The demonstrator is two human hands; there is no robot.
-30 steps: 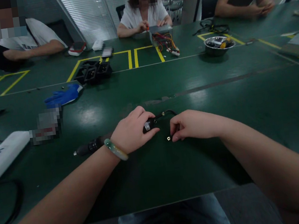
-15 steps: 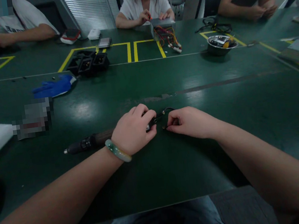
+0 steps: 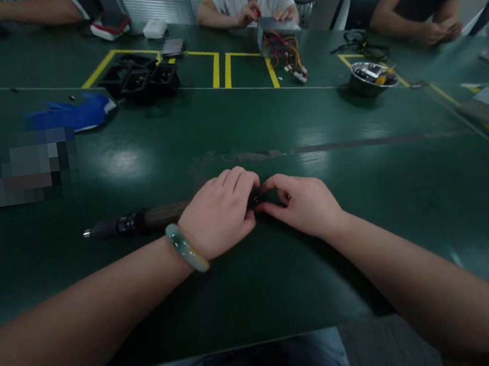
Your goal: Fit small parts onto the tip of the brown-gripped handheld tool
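Note:
A dark electric screwdriver (image 3: 154,217) lies across the green table in front of me, its metal tip pointing left. My left hand (image 3: 219,213), with a green bangle (image 3: 186,247) at the wrist, is wrapped over the tool's rear end. Thumb and fingers of my right hand (image 3: 303,202) close in a pinch against that same end. Between the fingertips a bit of the black end (image 3: 253,198) shows. Whatever the right fingertips pinch is too small and hidden to name.
Further off lie a blue glove (image 3: 71,114), black plastic socket parts (image 3: 138,80) and a metal bowl (image 3: 373,85) with small items. Across the table a person handles a metal box with coloured wires (image 3: 282,37). Another person sits at right, and an arm shows at upper left.
My right hand has moved left, bringing its fingertips against the screwdriver's rear end; the small brassy-tipped piece it pinched is now hidden. The view has tilted and shifted slightly.

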